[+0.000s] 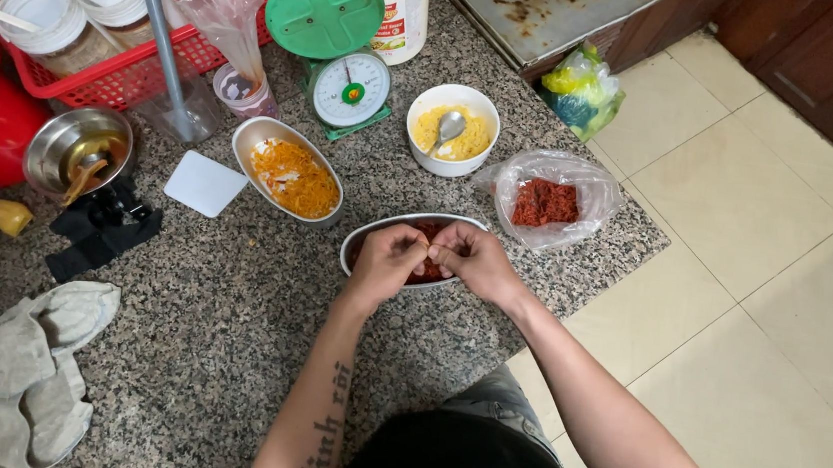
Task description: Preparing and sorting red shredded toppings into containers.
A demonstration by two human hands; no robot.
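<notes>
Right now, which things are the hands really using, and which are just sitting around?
In use:
left hand and right hand, fingertips together over the metal oval dish of red shredded food

Just lying about:
green kitchen scale
white bowl of yellow food with a spoon
oval dish of orange shreds
plastic bag of red shreds
grey cloth
red basket of jars

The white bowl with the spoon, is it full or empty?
Nearly full. The white bowl holds yellow shredded food up near its rim, and a metal spoon rests in it.
</notes>
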